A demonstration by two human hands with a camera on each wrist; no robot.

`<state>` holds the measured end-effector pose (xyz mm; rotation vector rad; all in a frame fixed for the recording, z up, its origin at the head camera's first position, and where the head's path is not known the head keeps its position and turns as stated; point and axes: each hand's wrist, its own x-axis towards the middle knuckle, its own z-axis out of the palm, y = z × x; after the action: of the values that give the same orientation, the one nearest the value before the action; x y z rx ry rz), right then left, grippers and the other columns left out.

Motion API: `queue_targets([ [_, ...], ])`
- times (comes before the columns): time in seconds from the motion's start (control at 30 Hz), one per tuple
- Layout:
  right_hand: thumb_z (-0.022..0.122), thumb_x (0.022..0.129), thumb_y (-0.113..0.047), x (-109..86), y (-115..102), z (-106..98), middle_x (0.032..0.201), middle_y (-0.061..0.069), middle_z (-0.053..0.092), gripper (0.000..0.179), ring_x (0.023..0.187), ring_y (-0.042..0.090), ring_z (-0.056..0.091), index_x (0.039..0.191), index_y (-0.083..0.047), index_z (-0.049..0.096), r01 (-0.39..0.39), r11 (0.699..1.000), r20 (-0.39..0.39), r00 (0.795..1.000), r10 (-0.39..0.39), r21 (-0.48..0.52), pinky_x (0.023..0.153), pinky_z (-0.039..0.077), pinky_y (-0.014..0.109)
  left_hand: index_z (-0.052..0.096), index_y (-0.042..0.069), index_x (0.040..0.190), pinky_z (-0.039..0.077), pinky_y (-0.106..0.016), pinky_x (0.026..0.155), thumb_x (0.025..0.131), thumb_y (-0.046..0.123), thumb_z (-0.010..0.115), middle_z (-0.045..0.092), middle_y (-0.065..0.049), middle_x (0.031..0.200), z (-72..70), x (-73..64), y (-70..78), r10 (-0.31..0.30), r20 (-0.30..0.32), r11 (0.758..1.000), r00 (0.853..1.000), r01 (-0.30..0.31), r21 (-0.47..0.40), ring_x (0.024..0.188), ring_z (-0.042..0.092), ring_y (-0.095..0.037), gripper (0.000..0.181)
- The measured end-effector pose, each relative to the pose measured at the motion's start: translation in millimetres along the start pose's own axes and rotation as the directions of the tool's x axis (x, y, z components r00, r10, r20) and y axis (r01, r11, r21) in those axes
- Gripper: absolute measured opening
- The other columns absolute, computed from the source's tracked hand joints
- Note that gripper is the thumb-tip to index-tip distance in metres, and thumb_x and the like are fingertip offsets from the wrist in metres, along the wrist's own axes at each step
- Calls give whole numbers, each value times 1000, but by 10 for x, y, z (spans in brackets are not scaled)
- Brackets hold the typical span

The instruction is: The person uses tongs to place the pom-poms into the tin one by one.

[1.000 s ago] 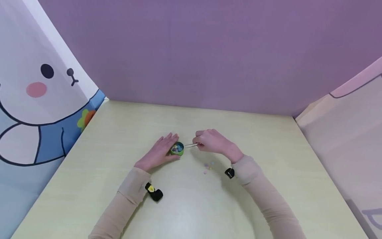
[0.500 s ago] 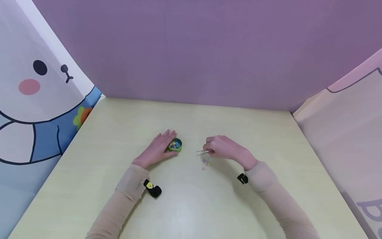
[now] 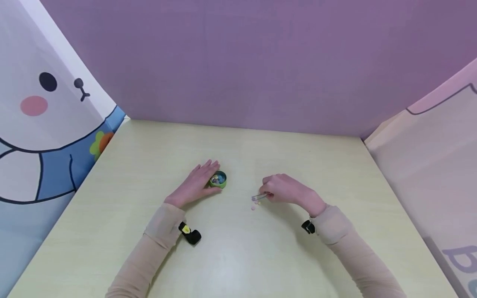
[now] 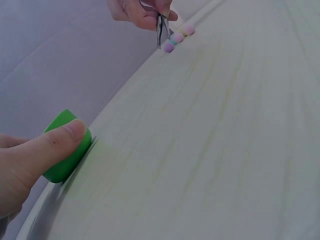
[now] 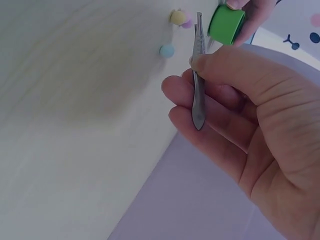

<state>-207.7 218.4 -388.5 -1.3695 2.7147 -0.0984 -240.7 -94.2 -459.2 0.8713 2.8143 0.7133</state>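
Observation:
My left hand (image 3: 195, 185) holds a small round green tin (image 3: 218, 179), its thumb on the near side and fingers along the far side. The tin stands upright on the table with small blue and pale pieces inside. In my right hand (image 3: 288, 191) I pinch metal tweezers (image 5: 199, 75) between thumb and fingers. The tips are apart and point left, just above several small pastel balls. Among these are a yellow ball (image 5: 178, 17), a light blue ball (image 5: 167, 50) and a purple ball (image 4: 168, 47). Whether the tips touch a ball, I cannot tell.
Everything lies on a pale wooden table (image 3: 231, 256). A purple panel (image 3: 246, 66) rises behind its far edge. Printed panels with cartoon figures stand at the left (image 3: 56, 124) and right. Black wrist devices (image 3: 191, 234) sit on both forearms.
My right hand has moved right and toward me, bringing the tweezers from beside the tin down to the loose balls. My left hand stays on the tin. The head view has shifted slightly.

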Motion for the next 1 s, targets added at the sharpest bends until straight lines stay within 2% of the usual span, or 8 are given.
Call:
queue_targets([
  [0.7, 67, 78, 4, 13, 39, 83, 67, -4, 53, 19, 57, 4, 33, 82, -12, 75, 10, 997, -39, 999, -13, -78, 50, 30, 13, 26, 7, 157, 8, -51, 129, 91, 48, 66, 21, -11, 166, -4, -8, 8, 0, -10, 1000, 1000, 0, 3, 156, 14, -30, 87],
  [1.0, 65, 76, 7, 66, 84, 33, 64, -4, 45, 19, 58, 4, 27, 73, -11, 68, 20, 997, -77, 997, -26, -78, 50, 24, 12, 26, 7, 157, 8, -51, 129, 91, 49, 66, 21, -10, 166, 8, -5, 6, 7, -10, 1000, 1000, -7, 11, 156, 14, -30, 88],
])
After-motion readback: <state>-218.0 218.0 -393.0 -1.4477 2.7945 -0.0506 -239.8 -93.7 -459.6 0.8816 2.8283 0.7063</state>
